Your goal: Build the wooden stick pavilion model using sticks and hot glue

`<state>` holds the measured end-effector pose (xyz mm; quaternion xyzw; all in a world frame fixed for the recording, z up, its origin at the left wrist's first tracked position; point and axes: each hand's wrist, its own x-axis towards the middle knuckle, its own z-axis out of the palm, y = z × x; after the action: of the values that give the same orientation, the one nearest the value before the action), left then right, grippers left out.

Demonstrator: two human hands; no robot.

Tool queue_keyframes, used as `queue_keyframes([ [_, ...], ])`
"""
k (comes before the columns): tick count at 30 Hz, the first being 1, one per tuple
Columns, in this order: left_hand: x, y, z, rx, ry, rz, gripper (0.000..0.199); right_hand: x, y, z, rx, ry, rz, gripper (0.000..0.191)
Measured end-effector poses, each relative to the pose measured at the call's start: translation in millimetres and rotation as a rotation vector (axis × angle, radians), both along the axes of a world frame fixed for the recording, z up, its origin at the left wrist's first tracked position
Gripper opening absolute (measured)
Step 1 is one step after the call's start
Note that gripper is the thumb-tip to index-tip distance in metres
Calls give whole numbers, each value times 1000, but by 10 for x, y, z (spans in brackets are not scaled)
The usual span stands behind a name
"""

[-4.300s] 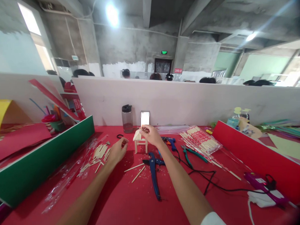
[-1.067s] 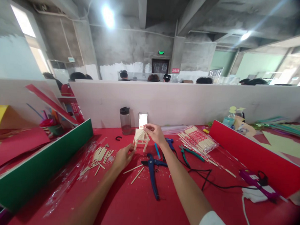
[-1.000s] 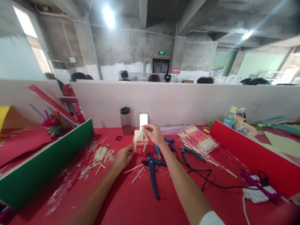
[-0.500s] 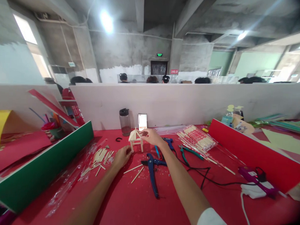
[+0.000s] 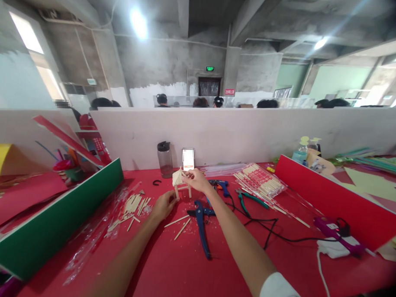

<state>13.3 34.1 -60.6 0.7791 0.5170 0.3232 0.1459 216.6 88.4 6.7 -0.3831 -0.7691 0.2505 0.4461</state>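
Observation:
A small stick pavilion (image 5: 178, 179) with a slanted roof stands on the red table (image 5: 177, 273). My right hand (image 5: 196, 179) is closed at the right side of its roof, fingertips pinched on the roof sticks. Low at the front left, my left hand (image 5: 165, 204) has its fingers together by a leg of the pavilion, seemingly gripping it. Blue cutters (image 5: 201, 228) lie just right of two loose sticks (image 5: 182, 229). A pile of short sticks (image 5: 133, 204) is to the left of my left hand.
A bottle (image 5: 165, 161) and a lit phone (image 5: 188, 160) stand behind the pavilion. Green pliers (image 5: 253, 199), a blue glue gun (image 5: 223, 187), black cable and bagged sticks (image 5: 260, 181) lie right. Green (image 5: 62, 217) and red (image 5: 332, 201) boards flank the table.
The pavilion has shifted slightly right and turned a little, with both hands staying at it. The view has moved slightly.

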Motion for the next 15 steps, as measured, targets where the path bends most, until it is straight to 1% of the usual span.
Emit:
queue_keyframes([
  [4,-1,20,-17,-6,7,14,17,-36,-15,5,-21,19,-46,19],
  [12,2,30,-16,-5,1,2,16,-70,-40,28,-12,6,-35,19],
  [15,2,33,-17,-11,7,8,17,-110,-78,25,-6,-19,-75,22],
])
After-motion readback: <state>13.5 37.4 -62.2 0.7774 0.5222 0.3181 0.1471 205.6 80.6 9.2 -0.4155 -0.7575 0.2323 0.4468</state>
